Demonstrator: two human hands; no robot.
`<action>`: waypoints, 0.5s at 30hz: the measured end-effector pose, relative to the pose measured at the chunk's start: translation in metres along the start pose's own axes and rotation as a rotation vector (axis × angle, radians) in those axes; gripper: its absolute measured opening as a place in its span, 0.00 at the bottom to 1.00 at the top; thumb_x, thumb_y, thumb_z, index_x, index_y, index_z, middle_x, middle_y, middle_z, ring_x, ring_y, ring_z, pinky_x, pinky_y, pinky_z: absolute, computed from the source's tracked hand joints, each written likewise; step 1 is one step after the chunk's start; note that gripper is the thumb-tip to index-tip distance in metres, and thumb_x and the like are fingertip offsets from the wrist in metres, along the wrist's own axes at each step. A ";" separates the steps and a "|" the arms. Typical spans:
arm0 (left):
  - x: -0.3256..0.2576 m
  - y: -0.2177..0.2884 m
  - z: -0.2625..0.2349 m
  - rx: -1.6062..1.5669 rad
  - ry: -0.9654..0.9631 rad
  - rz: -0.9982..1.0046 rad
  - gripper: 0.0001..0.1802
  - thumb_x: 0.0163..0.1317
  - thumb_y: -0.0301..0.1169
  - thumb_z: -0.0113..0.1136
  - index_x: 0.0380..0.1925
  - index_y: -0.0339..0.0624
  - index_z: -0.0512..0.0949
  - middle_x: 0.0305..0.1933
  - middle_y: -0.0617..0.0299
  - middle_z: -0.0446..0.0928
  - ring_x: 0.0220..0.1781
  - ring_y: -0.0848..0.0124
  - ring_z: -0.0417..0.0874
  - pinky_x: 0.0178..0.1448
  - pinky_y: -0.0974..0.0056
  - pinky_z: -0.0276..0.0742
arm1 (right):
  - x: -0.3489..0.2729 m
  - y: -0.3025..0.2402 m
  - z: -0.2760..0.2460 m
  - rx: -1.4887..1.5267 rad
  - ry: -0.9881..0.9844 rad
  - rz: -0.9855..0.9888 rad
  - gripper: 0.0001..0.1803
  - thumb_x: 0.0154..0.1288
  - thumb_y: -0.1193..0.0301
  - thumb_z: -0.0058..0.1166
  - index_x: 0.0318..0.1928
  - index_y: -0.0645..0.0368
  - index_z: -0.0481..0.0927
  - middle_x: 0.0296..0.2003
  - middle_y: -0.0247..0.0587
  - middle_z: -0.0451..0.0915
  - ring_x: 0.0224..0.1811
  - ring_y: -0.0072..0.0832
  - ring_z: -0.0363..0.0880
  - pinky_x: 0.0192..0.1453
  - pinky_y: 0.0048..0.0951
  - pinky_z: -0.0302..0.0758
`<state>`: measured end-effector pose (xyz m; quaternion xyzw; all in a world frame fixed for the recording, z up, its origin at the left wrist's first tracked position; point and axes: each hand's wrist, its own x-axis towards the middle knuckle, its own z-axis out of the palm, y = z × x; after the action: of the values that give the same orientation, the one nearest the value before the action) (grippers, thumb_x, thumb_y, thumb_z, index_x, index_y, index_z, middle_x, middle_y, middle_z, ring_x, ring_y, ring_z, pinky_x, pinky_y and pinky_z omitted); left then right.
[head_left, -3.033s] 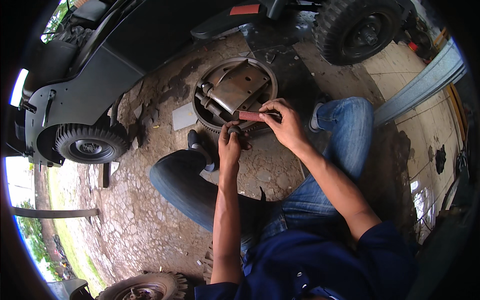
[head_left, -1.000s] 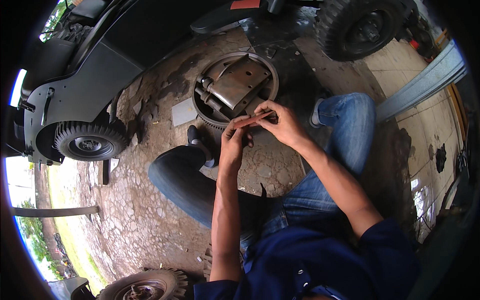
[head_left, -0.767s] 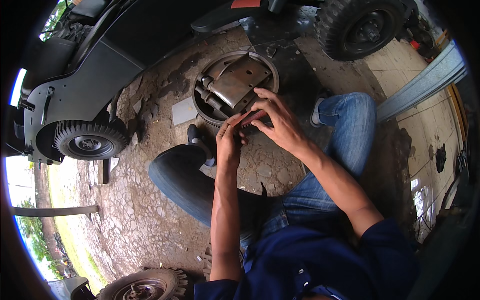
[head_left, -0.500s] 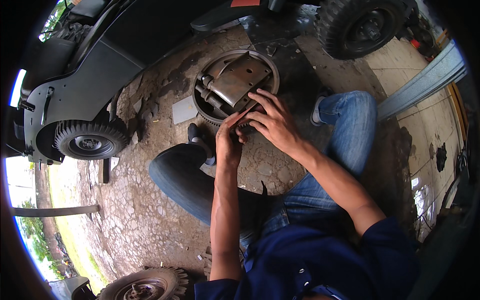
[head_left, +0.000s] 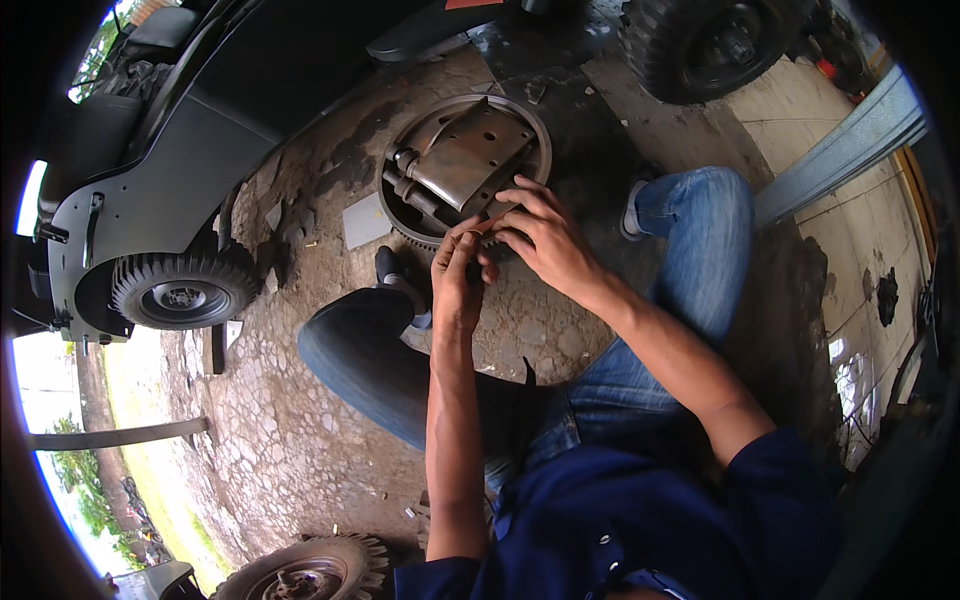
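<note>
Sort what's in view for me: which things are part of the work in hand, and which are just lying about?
In hand:
round metal drum assembly on the ground
left hand and right hand, fingertips meeting at its near rim

Lying about:
flat grey plate beside the drum
small wheel of the grey vehicle
knobbly tyre at top
tyre at bottom

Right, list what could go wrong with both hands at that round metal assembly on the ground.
Both hands, left hand and right hand, meet at the toothed rim of the round metal assembly; fingers could get nicked or pinched there. Whatever small part they pinch is hidden, and if dropped it might vanish in the cracked stone floor.
</note>
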<state>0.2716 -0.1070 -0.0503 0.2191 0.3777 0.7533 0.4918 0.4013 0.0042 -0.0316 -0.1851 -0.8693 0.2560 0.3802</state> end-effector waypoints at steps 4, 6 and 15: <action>0.001 -0.001 0.010 0.135 0.088 0.017 0.15 0.71 0.31 0.52 0.54 0.39 0.74 0.34 0.64 0.76 0.29 0.77 0.73 0.31 0.71 0.69 | -0.001 0.006 0.002 0.013 -0.002 0.011 0.06 0.58 0.72 0.62 0.36 0.58 0.84 0.54 0.40 0.76 0.66 0.42 0.65 0.67 0.42 0.65; 0.001 0.001 0.014 0.202 0.127 0.023 0.14 0.71 0.32 0.52 0.53 0.40 0.75 0.30 0.66 0.74 0.29 0.78 0.72 0.32 0.71 0.69 | -0.002 0.006 0.001 0.007 -0.018 0.021 0.06 0.59 0.70 0.61 0.36 0.58 0.85 0.54 0.40 0.76 0.66 0.41 0.65 0.67 0.41 0.65; 0.003 -0.001 0.012 0.514 0.261 0.053 0.12 0.70 0.36 0.54 0.43 0.39 0.80 0.36 0.66 0.79 0.34 0.80 0.74 0.37 0.74 0.71 | -0.004 0.005 0.001 -0.076 -0.052 -0.002 0.08 0.62 0.68 0.58 0.36 0.58 0.85 0.54 0.39 0.77 0.66 0.40 0.66 0.67 0.41 0.64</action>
<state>0.2795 -0.0999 -0.0442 0.2474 0.6105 0.6675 0.3474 0.4035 0.0062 -0.0376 -0.1917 -0.8882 0.2271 0.3504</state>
